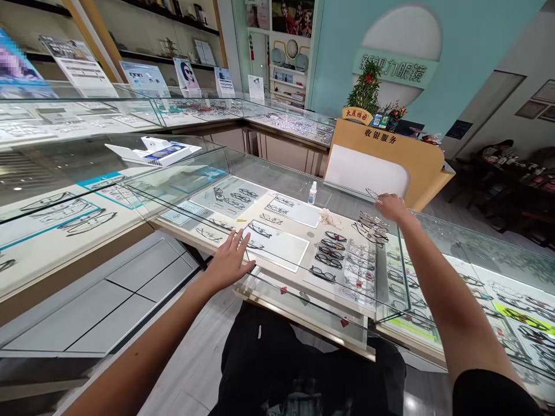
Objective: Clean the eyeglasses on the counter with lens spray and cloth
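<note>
My right hand (391,207) is closed on a pair of glasses (372,195), held above the far right part of the glass counter (281,277). Just below it lies a heap of glasses (370,229). My left hand (230,259) lies with fingers spread at the counter's near edge, its fingertips close to a pair of dark-framed glasses (259,230). A small white spray bottle (313,194) stands upright towards the back, with a crumpled beige cloth (330,219) to its right. Rows of dark glasses (330,250) are laid out inside the case.
An open white box (158,151) sits on the glass at the left. Below the counter, a drawer (303,303) is pulled out in front of my lap. More display cases (477,289) run on to the right. A wooden reception desk (422,164) stands behind.
</note>
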A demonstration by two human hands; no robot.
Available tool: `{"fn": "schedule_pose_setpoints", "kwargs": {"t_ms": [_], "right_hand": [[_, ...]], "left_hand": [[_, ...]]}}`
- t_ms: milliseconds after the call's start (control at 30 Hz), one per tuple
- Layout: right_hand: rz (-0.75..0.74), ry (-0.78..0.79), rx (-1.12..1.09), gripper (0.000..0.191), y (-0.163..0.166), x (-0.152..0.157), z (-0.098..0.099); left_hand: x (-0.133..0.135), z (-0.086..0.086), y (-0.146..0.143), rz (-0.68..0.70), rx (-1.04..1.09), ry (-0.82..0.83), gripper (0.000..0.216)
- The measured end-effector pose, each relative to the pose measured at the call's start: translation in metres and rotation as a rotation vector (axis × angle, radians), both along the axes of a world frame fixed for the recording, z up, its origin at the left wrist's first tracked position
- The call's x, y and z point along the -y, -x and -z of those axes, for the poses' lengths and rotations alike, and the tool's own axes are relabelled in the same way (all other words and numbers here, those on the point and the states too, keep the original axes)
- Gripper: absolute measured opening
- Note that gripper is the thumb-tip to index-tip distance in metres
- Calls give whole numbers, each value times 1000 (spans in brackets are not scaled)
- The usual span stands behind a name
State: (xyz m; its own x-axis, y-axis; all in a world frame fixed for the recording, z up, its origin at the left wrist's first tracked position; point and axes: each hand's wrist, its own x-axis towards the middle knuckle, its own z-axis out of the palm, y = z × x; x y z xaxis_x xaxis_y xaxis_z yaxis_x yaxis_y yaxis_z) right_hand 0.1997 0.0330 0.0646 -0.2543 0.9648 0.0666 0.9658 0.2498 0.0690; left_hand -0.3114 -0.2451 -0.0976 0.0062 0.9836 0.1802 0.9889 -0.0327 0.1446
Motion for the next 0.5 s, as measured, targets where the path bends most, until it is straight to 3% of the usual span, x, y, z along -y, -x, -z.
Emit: {"fn": "schedule_pose_setpoints", "kwargs": {"t_ms": [133,200,300,400,500], "right_hand": [[-236,59,-200,53,15,50,-31],[-334,221,-414,60,31,90,-45],[-437,521,-520,72,64,157,-59],[-479,792,-465,77,98,213,-59],[-512,926,-426,82,127,242,-38]], "left_hand": [[-3,-2,0,9,-4,49,94],[-4,-4,0,20,-2,78,96],[-4,-8,0,42,7,120,100],[-3,-11,3,68,6,177,105],[-2,-13,6,94,19,220,113]]}}
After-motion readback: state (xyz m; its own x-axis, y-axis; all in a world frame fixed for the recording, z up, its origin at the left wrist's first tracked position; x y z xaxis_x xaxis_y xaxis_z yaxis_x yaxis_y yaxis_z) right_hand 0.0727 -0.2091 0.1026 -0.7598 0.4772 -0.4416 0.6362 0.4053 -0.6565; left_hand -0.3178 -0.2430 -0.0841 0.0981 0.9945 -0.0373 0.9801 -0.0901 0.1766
